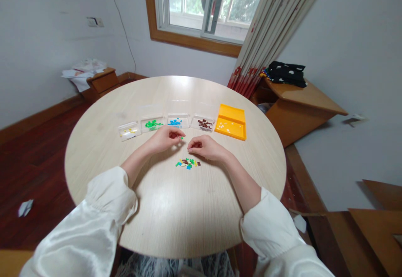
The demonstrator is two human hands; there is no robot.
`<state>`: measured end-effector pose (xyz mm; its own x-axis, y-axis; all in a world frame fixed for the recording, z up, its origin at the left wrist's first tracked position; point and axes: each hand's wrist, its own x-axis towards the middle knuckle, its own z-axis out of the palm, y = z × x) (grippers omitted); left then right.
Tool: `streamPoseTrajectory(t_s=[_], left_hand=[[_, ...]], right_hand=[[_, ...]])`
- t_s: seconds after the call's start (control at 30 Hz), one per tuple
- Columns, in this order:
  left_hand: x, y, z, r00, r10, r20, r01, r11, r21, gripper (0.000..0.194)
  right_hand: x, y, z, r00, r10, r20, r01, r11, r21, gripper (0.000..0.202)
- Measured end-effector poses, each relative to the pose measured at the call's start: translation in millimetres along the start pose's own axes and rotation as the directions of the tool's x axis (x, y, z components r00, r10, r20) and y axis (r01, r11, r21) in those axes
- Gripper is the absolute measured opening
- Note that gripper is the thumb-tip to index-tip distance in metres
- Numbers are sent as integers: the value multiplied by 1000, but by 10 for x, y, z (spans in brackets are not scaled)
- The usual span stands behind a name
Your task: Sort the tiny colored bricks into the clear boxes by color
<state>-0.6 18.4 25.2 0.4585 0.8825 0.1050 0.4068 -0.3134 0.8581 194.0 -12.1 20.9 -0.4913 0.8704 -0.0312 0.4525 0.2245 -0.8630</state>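
My left hand (pixel 166 138) pinches a tiny green brick (pixel 181 138) between thumb and fingertips, above the table. Facing it, my right hand (pixel 205 147) has its fingers closed in a pinch; whatever is in them is too small to make out. Just below both hands lies a loose pile of small bricks (pixel 188 163) in green, brown, yellow, blue and cream. Behind my left hand stand a clear box of green bricks (pixel 152 124) and a clear box of blue bricks (pixel 175 122). Brown bricks (pixel 204 124) sit in another clear box beyond my right hand.
A clear box with yellow pieces (pixel 129 131) stands at the left end of the row. At the right end, an open orange case (pixel 231 111) holds pale pieces. All rest on a round wooden table (pixel 176 218). A wooden cabinet (pixel 301 105) stands beyond its right edge.
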Motion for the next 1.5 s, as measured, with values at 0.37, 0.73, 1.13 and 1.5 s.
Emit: streamPoseTrajectory(t_s=[0.37,0.73,1.13,1.5], left_hand=[[59,-106,-243,897,-41,-440,134,974,183,20],[73,-376,-543,763,-118,-635,359,895,266,28],[71,-373,-512,776,-102,-623,317,916,246,27],[94,-414,-485,802,-62,-594,249,938,240,26]], right_hand=[[33,36,-4,991,25,-133,-23,1000,19,13],[105,111,0,956,31,-291,23,983,180,10],[102,98,-11,943,-40,-331,83,990,117,10],[186,178,288,897,-418,-144,343,863,-370,28]])
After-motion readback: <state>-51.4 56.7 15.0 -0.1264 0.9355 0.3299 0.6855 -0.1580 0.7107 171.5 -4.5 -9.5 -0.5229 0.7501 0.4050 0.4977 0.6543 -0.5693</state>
